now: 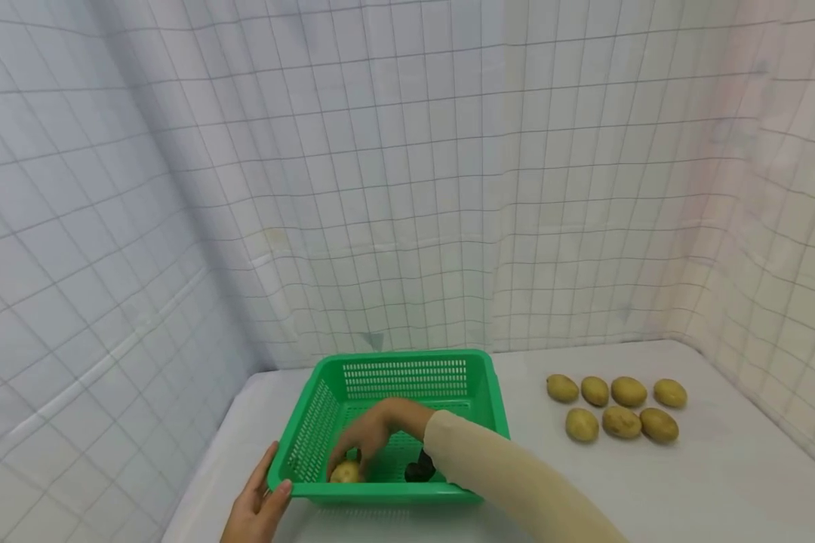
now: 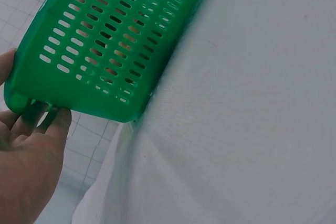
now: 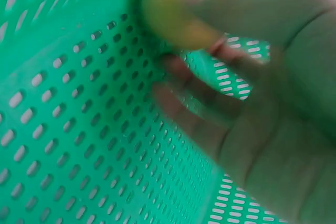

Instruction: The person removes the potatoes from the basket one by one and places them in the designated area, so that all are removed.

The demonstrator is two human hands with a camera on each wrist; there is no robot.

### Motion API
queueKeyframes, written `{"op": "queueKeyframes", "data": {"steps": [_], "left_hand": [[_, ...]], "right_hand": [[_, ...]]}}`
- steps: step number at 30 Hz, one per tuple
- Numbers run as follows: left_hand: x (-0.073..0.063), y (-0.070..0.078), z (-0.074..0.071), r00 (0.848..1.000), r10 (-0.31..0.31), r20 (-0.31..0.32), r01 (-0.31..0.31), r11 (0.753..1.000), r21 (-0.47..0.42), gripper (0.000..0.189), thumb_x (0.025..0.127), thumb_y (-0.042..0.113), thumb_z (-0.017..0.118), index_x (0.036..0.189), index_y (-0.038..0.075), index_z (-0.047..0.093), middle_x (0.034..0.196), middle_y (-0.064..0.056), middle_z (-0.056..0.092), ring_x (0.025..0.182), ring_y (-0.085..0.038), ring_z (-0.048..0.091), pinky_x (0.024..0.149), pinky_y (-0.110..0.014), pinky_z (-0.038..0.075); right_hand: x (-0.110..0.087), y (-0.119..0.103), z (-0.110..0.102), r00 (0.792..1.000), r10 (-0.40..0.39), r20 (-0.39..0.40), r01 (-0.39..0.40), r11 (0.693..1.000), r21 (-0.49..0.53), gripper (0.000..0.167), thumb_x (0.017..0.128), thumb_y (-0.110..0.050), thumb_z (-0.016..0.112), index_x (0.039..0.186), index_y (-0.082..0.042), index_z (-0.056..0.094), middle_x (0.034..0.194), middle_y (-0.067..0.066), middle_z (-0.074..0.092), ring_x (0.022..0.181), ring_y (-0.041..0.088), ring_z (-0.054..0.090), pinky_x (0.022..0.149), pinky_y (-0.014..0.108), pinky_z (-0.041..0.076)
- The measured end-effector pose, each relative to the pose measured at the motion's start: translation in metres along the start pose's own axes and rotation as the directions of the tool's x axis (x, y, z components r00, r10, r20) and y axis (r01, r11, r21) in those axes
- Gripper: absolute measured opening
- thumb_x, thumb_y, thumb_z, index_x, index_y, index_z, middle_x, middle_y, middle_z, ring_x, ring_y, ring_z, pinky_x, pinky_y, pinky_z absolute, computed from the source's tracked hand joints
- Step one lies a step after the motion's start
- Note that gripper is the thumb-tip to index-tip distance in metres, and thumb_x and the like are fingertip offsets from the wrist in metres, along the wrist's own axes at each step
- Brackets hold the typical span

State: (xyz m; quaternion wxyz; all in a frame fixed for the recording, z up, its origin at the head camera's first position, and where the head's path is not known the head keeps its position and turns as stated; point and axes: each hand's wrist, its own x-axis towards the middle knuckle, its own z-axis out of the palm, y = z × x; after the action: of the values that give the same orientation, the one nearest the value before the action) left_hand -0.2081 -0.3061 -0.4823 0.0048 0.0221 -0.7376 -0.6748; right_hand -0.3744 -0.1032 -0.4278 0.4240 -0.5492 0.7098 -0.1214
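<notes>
A green slatted plastic basket (image 1: 380, 490) stands on the white-covered table. My left hand (image 1: 256, 507) grips its near left corner, thumb on the rim and fingers along the outer side; the left wrist view shows fingertips hooked at the rim of the basket (image 2: 100, 109). Inside the basket, my right hand (image 1: 368, 436) holds a yellow potato (image 1: 345, 473) low in the near left corner. In the right wrist view the thumb presses on this potato (image 3: 176, 11), blurred, while the other fingers reach beneath and beside it. Part of the basket floor is hidden by the right arm.
Right of the basket, several potatoes (image 1: 621, 422) lie in two rough rows on the table (image 1: 530, 483). A white grid-patterned curtain (image 1: 407, 188) hangs behind the table and along both sides. A black device (image 1: 419, 469) sits at the right wrist.
</notes>
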Motion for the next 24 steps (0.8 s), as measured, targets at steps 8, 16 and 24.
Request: {"op": "queueKeyframes", "data": {"steps": [8,16,24], "left_hand": [[-0.002,0.001,-0.002,1.000,0.021,0.004,-0.021,1.000,0.007,0.087,0.108,0.030,0.060,0.167,0.007,0.000,0.168,-0.027,0.005,0.146,-0.044,0.020,0.109,-0.041,0.039],[-0.004,-0.002,0.004,1.000,0.026,0.005,-0.026,1.000,0.018,0.086,0.108,0.031,0.060,0.166,0.005,0.002,0.167,-0.029,0.009,0.145,-0.044,0.024,0.108,-0.045,0.041],[-0.004,-0.001,0.003,0.999,0.033,-0.021,-0.032,0.999,0.036,0.086,0.107,0.032,0.061,0.167,0.005,0.005,0.166,-0.030,0.012,0.145,-0.044,0.027,0.108,-0.049,0.040]], "right_hand": [[-0.004,0.001,-0.002,0.997,0.005,0.071,-0.004,1.000,-0.021,0.032,0.100,-0.004,0.069,0.131,-0.011,0.061,0.127,-0.008,0.059,0.117,-0.001,0.052,0.098,0.016,0.045],[-0.022,0.007,-0.001,0.999,-0.019,-0.028,0.020,0.998,0.065,0.032,0.097,-0.008,0.075,0.126,-0.011,0.064,0.115,-0.008,0.062,0.099,0.006,0.057,0.085,0.021,0.052],[-0.029,0.009,-0.003,0.989,-0.035,-0.143,0.049,0.994,0.094,0.038,0.095,-0.006,0.077,0.131,-0.009,0.064,0.118,-0.010,0.062,0.103,0.008,0.058,0.085,0.021,0.053]]}}
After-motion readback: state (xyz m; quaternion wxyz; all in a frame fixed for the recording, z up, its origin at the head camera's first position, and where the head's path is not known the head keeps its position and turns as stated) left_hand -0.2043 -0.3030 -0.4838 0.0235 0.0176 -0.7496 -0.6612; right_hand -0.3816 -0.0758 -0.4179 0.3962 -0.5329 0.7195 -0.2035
